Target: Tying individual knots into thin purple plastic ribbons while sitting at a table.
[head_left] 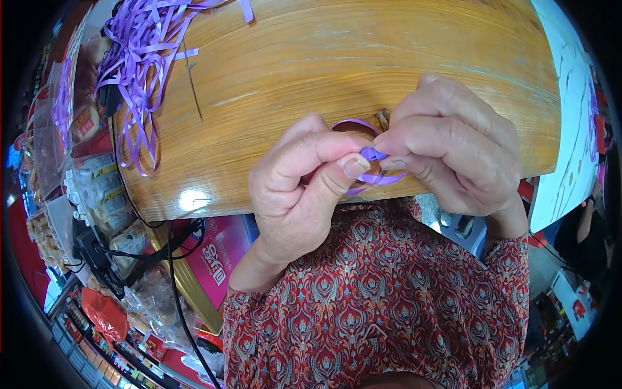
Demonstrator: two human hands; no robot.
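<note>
Pinching a strip of purple ribbon (pixel 373 154) between thumb and forefinger of the left hand (pixel 298 178), and clamping the right hand (pixel 453 146) on the same strip from the other side, just beside the left fingertips. Holding the small bunched part between both hands, over the near edge of the curved wooden counter (pixel 291 84), and letting loops of it arc out above and below the fingers. Dressed in a red patterned top (pixel 376 285). Working well apart from a tangled heap of purple ribbons (pixel 139 52), strewn over the counter's far left corner, and from a thin dark wire-like piece (pixel 193 87) lying beside it. Flanked on the left by a magenta panel (pixel 217 259) edged in gold, a black cable (pixel 173 285), clear-wrapped packages (pixel 103 181) and, lower down, an orange-red plastic bag (pixel 103 314). Bordered on the right by a white, dark-veined tabletop (pixel 573 110).
</note>
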